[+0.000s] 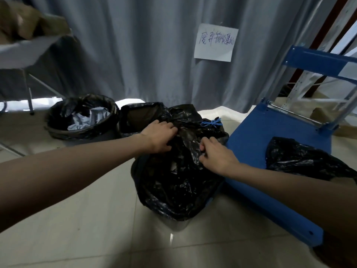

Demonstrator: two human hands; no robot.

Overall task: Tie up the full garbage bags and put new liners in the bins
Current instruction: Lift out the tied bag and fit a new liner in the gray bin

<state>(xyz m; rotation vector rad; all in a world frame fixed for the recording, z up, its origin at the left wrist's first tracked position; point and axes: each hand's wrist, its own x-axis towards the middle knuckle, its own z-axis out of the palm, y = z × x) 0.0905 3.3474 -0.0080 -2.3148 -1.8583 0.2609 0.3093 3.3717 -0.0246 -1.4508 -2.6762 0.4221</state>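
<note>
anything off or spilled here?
No spill visible. Only oddity: a black bag lies loose on the blue cart, not in a bin. Both hands, left hand and right hand, grip the front bin's bag.

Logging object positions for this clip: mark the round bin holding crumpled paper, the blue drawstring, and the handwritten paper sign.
Round black-lined bin with crumpled paper [58, 130], head view, front rim.
Blue drawstring [211, 123], head view, knotted loops.
White handwritten paper sign [215, 43], head view, sheet's centre.

Paper sign's [215, 42] handwriting illegibly blurred.
</note>
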